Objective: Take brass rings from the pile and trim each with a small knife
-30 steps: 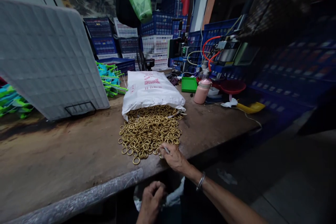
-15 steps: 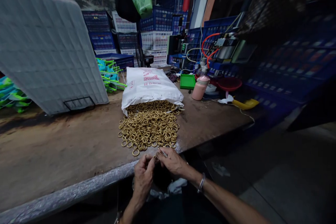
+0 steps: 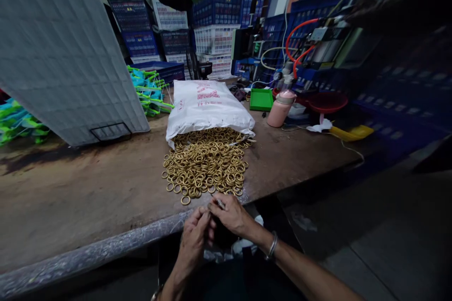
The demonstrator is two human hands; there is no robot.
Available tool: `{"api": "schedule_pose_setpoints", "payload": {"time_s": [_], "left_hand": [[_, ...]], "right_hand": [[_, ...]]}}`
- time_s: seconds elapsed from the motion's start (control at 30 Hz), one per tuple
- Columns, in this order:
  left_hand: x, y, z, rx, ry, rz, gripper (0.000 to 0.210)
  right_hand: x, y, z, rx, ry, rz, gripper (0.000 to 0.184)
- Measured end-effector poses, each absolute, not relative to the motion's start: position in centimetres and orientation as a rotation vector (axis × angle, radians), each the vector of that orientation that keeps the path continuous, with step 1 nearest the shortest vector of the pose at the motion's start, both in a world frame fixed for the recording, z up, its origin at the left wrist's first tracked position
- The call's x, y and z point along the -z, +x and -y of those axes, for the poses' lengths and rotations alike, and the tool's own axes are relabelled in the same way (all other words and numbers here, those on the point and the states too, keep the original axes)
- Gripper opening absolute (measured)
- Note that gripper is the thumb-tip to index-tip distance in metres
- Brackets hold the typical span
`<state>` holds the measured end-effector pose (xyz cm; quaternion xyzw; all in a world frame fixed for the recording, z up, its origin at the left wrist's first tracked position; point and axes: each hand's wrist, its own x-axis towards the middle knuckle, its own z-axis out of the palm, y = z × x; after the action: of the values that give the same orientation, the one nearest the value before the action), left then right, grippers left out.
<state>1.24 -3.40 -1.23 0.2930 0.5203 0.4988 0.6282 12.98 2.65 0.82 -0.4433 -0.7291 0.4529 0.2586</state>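
My left hand (image 3: 196,230) is closed in a pinch just past the table's front edge; whatever lies between its fingertips is too small to make out. Against those fingertips works my right hand (image 3: 231,214), closed around a thin metal tool (image 3: 220,203) whose end is mostly covered by the fingers. Right beyond both hands, a heap of brass-coloured rings (image 3: 206,167) spreads over the table. The rings spill from the mouth of a white woven sack (image 3: 212,108) with red print, lying on its side. One loose ring (image 3: 185,200) sits at the heap's near edge.
A grey padded panel (image 3: 70,56) stands on the left of the brown table (image 3: 88,202), near green and blue hangers (image 3: 150,91). To the right are a green tray (image 3: 261,99), a pink bottle (image 3: 281,109) and a red dish (image 3: 328,102). Stacked crates (image 3: 217,40) fill the back.
The camera view has tilted down and shifted a little. Both hands stay together at the table edge, with the left fingers slightly more spread below the pinch.
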Motion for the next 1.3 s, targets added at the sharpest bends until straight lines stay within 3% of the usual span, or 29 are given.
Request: {"api": "schedule_pose_setpoints", "payload": {"time_s": [0.2,0.33,0.57,1.07,1.3], "left_hand": [[0.4,1.2,3.6,-1.209,0.561,-1.06,0.022],[0.2,1.3,3.3,-1.219,0.547,-1.131,0.023],[0.3,1.6,2.6,-1.179,0.658,-1.304,0.023],[-1.3,2.1,3.3,-1.194,0.925,-1.311,0.023],[-1.4,1.6,3.3,-1.302,0.443,-1.134,0.023]], "right_hand": [[-0.3,13.1,-3.2,-1.226,-1.12,1.988,0.024],[0.7,13.7,-3.1,-1.069,-1.124,2.126,0.013],[0.4,14.3,-2.7,-0.9,-1.162,2.388,0.031],[0.0,14.1,-3.6,-0.852,-1.295,2.531,0.035],[1.1,13.3,-3.6,-0.681,-1.405,2.441,0.04]]}}
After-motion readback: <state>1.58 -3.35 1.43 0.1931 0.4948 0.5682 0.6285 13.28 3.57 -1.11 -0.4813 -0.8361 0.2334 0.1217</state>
